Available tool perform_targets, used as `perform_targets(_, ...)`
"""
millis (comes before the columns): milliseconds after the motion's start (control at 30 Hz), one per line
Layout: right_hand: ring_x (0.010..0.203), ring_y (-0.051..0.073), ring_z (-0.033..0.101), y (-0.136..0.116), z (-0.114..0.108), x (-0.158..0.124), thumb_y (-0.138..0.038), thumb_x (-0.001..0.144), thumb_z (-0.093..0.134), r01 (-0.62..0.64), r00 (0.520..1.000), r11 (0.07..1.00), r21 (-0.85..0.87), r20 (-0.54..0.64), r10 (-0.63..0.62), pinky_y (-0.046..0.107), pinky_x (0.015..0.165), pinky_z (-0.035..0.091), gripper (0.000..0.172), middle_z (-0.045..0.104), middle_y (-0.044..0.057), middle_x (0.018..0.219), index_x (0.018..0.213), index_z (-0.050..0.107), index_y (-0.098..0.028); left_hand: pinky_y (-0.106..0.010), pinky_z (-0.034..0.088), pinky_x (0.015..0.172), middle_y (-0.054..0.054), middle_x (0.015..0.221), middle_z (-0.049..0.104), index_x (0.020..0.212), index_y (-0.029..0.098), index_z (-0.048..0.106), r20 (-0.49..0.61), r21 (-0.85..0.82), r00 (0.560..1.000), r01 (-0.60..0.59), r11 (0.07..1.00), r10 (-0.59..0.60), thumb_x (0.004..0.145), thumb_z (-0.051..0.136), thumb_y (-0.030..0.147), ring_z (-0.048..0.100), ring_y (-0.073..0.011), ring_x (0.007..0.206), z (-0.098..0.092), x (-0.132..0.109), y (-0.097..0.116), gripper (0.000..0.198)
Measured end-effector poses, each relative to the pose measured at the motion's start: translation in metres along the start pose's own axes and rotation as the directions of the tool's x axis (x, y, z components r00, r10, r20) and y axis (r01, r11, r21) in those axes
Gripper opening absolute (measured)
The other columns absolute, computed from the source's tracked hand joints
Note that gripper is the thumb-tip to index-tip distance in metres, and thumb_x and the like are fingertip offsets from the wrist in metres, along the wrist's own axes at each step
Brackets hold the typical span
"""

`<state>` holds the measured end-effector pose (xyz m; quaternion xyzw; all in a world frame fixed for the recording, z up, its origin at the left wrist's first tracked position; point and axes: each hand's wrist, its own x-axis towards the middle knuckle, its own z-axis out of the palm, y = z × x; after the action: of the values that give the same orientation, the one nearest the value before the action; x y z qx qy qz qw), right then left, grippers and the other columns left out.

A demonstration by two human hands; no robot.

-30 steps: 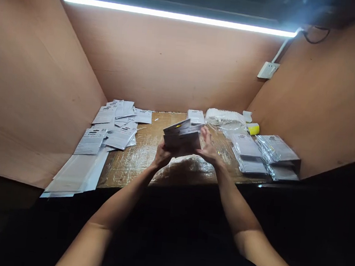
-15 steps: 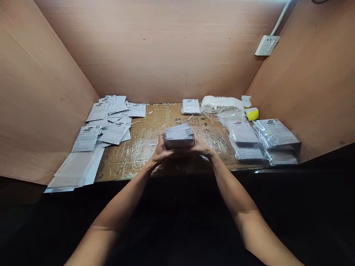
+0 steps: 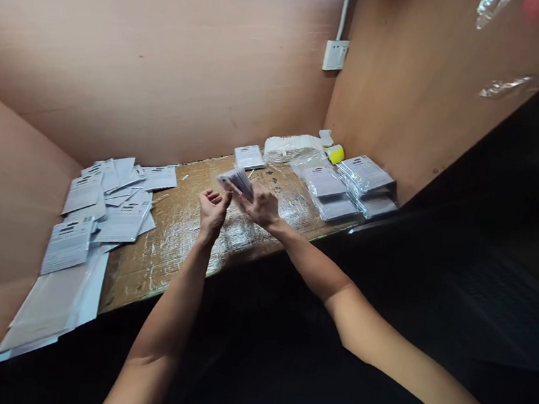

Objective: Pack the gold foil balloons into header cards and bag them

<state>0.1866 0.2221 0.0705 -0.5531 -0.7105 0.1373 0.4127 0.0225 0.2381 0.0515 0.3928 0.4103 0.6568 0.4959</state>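
Note:
My right hand (image 3: pixel 261 206) is closed round a stack of white packets (image 3: pixel 237 181), which tilts above the cardboard-covered table (image 3: pixel 174 250). Just left of the stack, my left hand (image 3: pixel 213 210) has its fingers curled, close to the lower edge of the packets; whether anything is between them is too small to tell. Behind the hands lies a small pile of packets (image 3: pixel 250 156). Loose printed packets (image 3: pixel 122 221) are heaped on the left side of the table.
Bagged packets stand in two groups at the right, one nearer (image 3: pixel 326 183) and one beside the wall (image 3: pixel 366 173). A white bundle (image 3: pixel 294 148) and a yellow roll (image 3: pixel 335 154) lie at the back. Clear sheets (image 3: pixel 58 293) overhang the front left edge. Wooden walls enclose the table.
The view has swung to the right. My left hand has come off the side of the stack and curled up, while the stack has turned and tilted in my right hand.

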Motion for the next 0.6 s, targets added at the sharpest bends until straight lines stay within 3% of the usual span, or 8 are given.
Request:
perform_targets(67, 0.105, 0.032, 0.066, -0.015, 0.006, 0.001, -0.036, 0.112, 0.046, 0.093, 0.995, 0.976, -0.199, -0.010, -0.097, 0.042, 0.091, 0.052, 0.032, 0.073, 0.018, 0.119, 0.128, 0.066, -0.017, -0.027, 0.058, 0.091, -0.006, 0.107, 0.077, 0.114, 0.022, 0.065, -0.036, -0.040, 0.998, -0.044, 0.998, 0.043, 0.066, 0.101, 0.054, 0.075, -0.0181, 0.099, 0.019, -0.002, 0.003, 0.068)
perform_targets(167, 0.111, 0.033, 0.063, -0.031, 0.018, -0.001, -0.023, 0.114, 0.034, 0.293, 0.956, 0.904, -0.312, 0.106, -0.273, 0.044, 0.091, 0.051, 0.036, 0.070, 0.020, 0.119, 0.132, 0.066, -0.017, -0.030, 0.061, 0.091, -0.006, 0.103, 0.078, 0.109, 0.019, 0.069, -0.109, -0.171, 0.993, -0.072, 0.983, 0.054, 0.082, 0.090, 0.051, 0.077, -0.0198, 0.097, 0.040, -0.004, 0.007, 0.046)
perform_targets(233, 0.114, 0.033, 0.061, -0.033, 0.016, 0.002, -0.024, 0.112, 0.043, 0.405, 0.913, 0.871, -0.280, 0.180, -0.366, 0.045, 0.094, 0.051, 0.032, 0.069, 0.019, 0.122, 0.135, 0.064, -0.018, -0.032, 0.063, 0.091, -0.004, 0.098, 0.078, 0.103, 0.018, 0.070, -0.231, -0.226, 0.972, -0.081, 0.971, 0.028, 0.083, 0.087, 0.041, 0.077, -0.0190, 0.092, 0.038, 0.003, 0.013, 0.035)
perform_targets(300, 0.119, 0.032, 0.060, -0.026, 0.005, 0.012, -0.034, 0.108, 0.060, 0.462, 0.879, 0.872, -0.161, 0.211, -0.427, 0.047, 0.103, 0.050, 0.034, 0.067, 0.016, 0.128, 0.140, 0.063, -0.021, -0.034, 0.064, 0.094, -0.003, 0.099, 0.078, 0.102, 0.018, 0.071, -0.277, -0.217, 0.959, -0.119, 0.969, 0.056, 0.081, 0.086, 0.033, 0.077, -0.0192, 0.095, 0.021, 0.014, 0.021, 0.030)
perform_targets(367, 0.127, 0.032, 0.058, -0.009, -0.008, 0.024, -0.048, 0.099, 0.074, 0.410, 0.898, 0.912, 0.020, 0.165, -0.408, 0.049, 0.113, 0.046, 0.055, 0.064, 0.014, 0.135, 0.145, 0.060, -0.024, -0.036, 0.063, 0.101, -0.004, 0.104, 0.079, 0.103, 0.019, 0.074, -0.187, -0.123, 0.967, -0.200, 0.972, 0.175, 0.076, 0.088, 0.030, 0.077, -0.0218, 0.105, -0.005, 0.023, 0.028, 0.032)
perform_targets(400, 0.131, 0.033, 0.056, 0.002, -0.012, 0.028, -0.053, 0.094, 0.079, 0.351, 0.920, 0.928, 0.127, 0.139, -0.367, 0.050, 0.116, 0.044, 0.065, 0.062, 0.013, 0.138, 0.148, 0.057, -0.023, -0.037, 0.062, 0.104, -0.004, 0.105, 0.080, 0.103, 0.019, 0.075, -0.087, -0.058, 0.971, -0.227, 0.972, 0.221, 0.072, 0.091, 0.027, 0.077, -0.0240, 0.109, -0.017, 0.024, 0.029, 0.036)
perform_targets(500, 0.134, 0.033, 0.055, 0.034, -0.005, 0.023, -0.052, 0.084, 0.086, 0.143, 0.946, 0.888, 0.437, 0.204, -0.253, 0.048, 0.118, 0.045, 0.082, 0.062, 0.014, 0.140, 0.151, 0.052, -0.019, -0.038, 0.063, 0.102, -0.006, 0.096, 0.080, 0.095, 0.019, 0.077, 0.156, 0.106, 0.973, -0.189, 0.976, 0.171, 0.053, 0.097, 0.018, 0.076, -0.0294, 0.107, -0.041, 0.009, 0.013, 0.046)
perform_targets(600, 0.123, 0.030, 0.062, 0.055, 0.019, 0.002, -0.049, 0.078, 0.087, -0.058, 0.890, 0.789, 0.611, 0.390, -0.237, 0.043, 0.109, 0.053, 0.083, 0.066, 0.010, 0.130, 0.146, 0.051, -0.017, -0.037, 0.065, 0.091, -0.004, 0.086, 0.078, 0.095, 0.020, 0.077, 0.058, 0.154, 0.991, -0.129, 0.980, 0.121, 0.055, 0.096, 0.024, 0.078, -0.0294, 0.098, -0.040, -0.017, -0.018, 0.044)
